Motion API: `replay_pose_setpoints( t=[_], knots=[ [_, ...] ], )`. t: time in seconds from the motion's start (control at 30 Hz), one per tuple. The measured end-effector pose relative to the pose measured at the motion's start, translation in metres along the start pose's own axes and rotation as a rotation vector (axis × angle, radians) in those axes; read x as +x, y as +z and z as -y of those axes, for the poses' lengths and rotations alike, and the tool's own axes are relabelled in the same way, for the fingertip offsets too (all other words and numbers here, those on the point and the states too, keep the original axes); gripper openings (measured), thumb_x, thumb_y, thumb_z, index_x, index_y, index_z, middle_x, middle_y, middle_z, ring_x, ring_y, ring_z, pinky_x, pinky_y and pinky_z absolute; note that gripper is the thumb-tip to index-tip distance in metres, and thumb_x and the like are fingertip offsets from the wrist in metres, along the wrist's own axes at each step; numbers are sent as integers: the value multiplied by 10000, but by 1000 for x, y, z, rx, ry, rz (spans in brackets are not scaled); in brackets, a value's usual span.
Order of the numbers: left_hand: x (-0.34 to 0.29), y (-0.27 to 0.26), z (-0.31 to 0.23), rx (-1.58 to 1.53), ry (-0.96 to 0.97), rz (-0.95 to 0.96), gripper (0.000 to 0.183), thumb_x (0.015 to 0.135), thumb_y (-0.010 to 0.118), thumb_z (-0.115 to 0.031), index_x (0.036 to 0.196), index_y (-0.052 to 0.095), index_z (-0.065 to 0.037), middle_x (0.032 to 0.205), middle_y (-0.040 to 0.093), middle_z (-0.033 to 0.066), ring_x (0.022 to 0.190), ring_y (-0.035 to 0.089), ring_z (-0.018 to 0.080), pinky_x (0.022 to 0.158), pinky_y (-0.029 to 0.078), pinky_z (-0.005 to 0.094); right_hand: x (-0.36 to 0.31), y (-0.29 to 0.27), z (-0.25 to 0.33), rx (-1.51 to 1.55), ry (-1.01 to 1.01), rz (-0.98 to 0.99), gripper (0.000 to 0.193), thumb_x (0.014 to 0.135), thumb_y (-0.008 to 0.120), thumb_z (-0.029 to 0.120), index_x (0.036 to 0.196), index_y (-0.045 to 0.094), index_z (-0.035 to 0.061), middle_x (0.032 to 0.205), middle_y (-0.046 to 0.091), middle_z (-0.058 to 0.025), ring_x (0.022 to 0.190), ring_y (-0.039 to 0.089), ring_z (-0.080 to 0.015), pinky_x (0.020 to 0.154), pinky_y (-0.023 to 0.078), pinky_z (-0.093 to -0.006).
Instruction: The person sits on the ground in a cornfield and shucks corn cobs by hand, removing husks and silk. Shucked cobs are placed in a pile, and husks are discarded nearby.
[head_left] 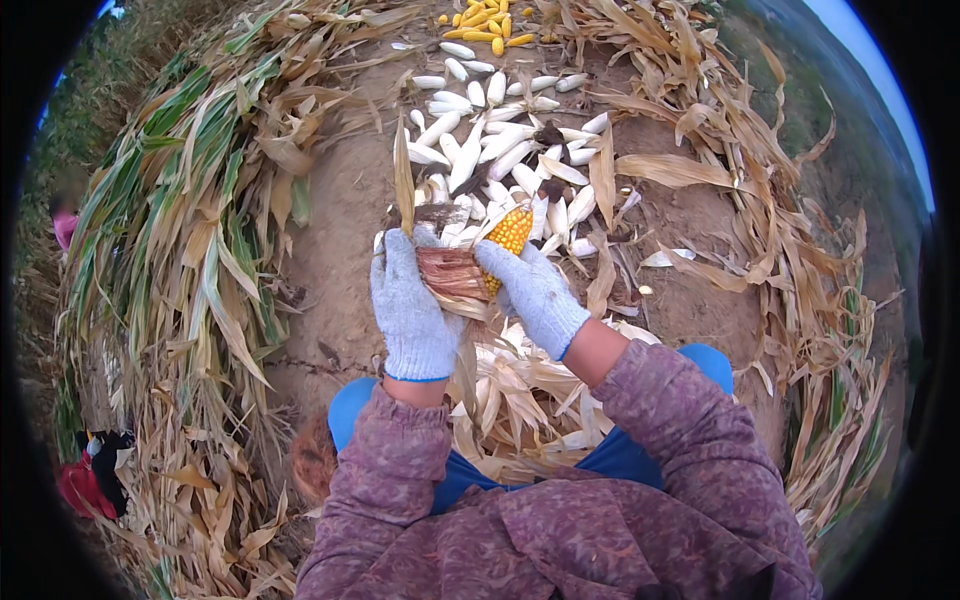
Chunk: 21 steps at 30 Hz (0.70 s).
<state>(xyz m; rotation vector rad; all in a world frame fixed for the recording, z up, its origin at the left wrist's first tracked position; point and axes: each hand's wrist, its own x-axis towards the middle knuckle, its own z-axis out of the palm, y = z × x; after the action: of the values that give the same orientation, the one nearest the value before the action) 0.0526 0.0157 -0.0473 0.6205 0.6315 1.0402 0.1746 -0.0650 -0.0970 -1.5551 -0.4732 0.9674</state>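
Between my gloved hands is an ear of corn with yellow kernels [511, 232] showing at its right end. Reddish-brown husk [452, 272] is pulled away to the left of the kernels. My left hand [408, 300], in a pale grey knit glove, is closed on the husk. My right hand [532, 290], gloved the same way, grips the bare kernel part with the thumb along it. The lower side of the ear and some fingertips are hidden. Just beyond the hands lies a heap of white corn ears [505, 150].
Farther off is a small pile of yellow corn ears [490, 20]. Dry stalks with some green leaves [200, 220] bank up on the left, and dry stalks [740, 200] on the right. Pale stripped husks [520, 395] lie between my knees. A red item [85, 488] is at the far left.
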Motion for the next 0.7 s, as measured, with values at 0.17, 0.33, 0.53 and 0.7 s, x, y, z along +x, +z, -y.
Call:
replay_pose_setpoints(
  t=[0.17, 0.33, 0.53, 0.7],
  knots=[
    [6, -19, -31, -251, 0, 205, 280, 1122, 584, -412, 1115, 647, -139, 989, 678, 16, 948, 681, 226, 1014, 566, 500, 41, -29, -7, 667, 344, -228, 339, 999, 736, 496, 1028, 655, 168, 694, 536, -12, 504, 430, -142, 454, 331, -313],
    [27, -35, -25, -188, 74, -12, 316, 1128, 573, -403, 1177, 634, -96, 1157, 667, 71, 1127, 640, 242, 1053, 537, 488, 22, -34, 16, 774, 187, -255, 188, 1046, 728, 384, 1060, 662, 208, 716, 546, 46, 495, 398, -71, 433, 293, -245],
    [41, -51, -38, 68, 248, -182, 300, 1144, 542, -354, 1210, 639, -77, 1147, 682, 68, 1070, 652, 232, 959, 554, 432, 30, -58, 18, 603, -36, -400, 240, 1027, 753, 323, 1174, 636, 173, 853, 597, 34, 582, 473, -69, 484, 357, -248],
    [52, -74, -69, 37, 362, -269, 255, 1137, 572, -322, 1155, 656, -82, 1048, 685, 17, 954, 652, 178, 850, 567, 374, 26, -73, 22, 249, -312, -377, 475, 978, 792, 254, 1353, 596, 39, 1129, 704, -70, 945, 673, -158, 807, 549, -313]
  ],
)
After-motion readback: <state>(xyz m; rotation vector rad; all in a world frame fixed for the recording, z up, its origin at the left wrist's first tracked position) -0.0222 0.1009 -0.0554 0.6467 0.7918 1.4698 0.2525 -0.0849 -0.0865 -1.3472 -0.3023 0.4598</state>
